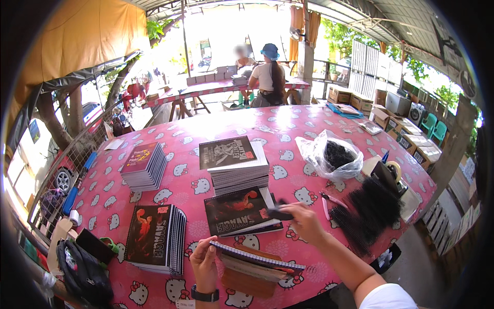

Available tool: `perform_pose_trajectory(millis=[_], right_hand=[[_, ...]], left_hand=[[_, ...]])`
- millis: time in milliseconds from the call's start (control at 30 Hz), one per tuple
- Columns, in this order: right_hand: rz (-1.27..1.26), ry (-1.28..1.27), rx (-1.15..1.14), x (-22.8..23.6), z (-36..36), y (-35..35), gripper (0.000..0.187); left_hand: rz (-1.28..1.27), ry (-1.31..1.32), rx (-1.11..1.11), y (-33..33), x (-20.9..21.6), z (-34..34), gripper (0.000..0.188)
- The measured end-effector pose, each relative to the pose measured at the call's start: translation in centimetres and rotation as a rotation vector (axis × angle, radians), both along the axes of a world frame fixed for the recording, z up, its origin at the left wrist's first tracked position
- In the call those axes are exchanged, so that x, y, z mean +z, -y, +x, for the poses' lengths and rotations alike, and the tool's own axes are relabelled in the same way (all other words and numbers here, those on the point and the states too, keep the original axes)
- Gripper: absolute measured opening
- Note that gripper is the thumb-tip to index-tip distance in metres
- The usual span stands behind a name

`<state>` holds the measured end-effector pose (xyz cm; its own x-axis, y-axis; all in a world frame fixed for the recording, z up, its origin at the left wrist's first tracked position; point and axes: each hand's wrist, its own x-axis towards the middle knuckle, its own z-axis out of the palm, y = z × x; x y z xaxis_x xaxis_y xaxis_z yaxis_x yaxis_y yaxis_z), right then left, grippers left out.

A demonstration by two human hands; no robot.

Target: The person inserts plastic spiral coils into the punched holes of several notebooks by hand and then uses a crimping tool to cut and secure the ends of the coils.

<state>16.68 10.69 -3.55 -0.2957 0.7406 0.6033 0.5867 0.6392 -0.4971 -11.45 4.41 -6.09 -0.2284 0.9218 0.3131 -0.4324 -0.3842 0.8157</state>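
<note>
My left hand point(205, 260), wearing a dark wristband, pinches the left end of a spiral notebook point(257, 256) that stands with its bound edge up. A brown wooden piece point(249, 282) lies beneath that notebook. My right hand point(304, 220) is closed on a small dark object point(280, 211), blurred, over the right edge of a black-covered notebook point(236, 211). Behind it rises a tall stack of notebooks point(239, 177). On the left are a stack of notebooks with a red basketball figure point(149, 234) and a smaller stack with a purple cover point(141, 159).
Right of my hand lie pink-handled pliers point(325, 206) and a heap of black binding coils point(368, 213). A plastic bag point(334, 157) of black material and a tape roll point(394, 171) sit farther back. A black bag point(85, 273) is at lower left. Two people sit at another table point(206, 90).
</note>
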Motion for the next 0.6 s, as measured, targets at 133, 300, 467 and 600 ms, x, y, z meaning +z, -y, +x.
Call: perform_pose_trajectory(millis=[133, 300, 467, 600], right_hand=[[-0.051, 0.192, -0.243, -2.3, 6.0, 2.3, 0.037], [-0.092, -0.023, 0.062, 6.7, 5.8, 7.2, 0.038], [-0.159, -0.436, 0.279, 10.3, -1.7, 11.3, 0.031], [-0.166, -0.483, 0.33, 9.4, -2.6, 11.6, 0.026]], left_hand=[[0.015, 0.037, -0.029, -0.1, 0.4, -0.3, 0.016], [0.124, -0.543, 0.126, 2.8, 7.9, 3.4, 0.014], [0.5, -0.846, 0.159, 4.5, 11.6, 8.9, 0.021], [0.351, -0.786, 0.164, 5.9, 11.7, 9.1, 0.022]])
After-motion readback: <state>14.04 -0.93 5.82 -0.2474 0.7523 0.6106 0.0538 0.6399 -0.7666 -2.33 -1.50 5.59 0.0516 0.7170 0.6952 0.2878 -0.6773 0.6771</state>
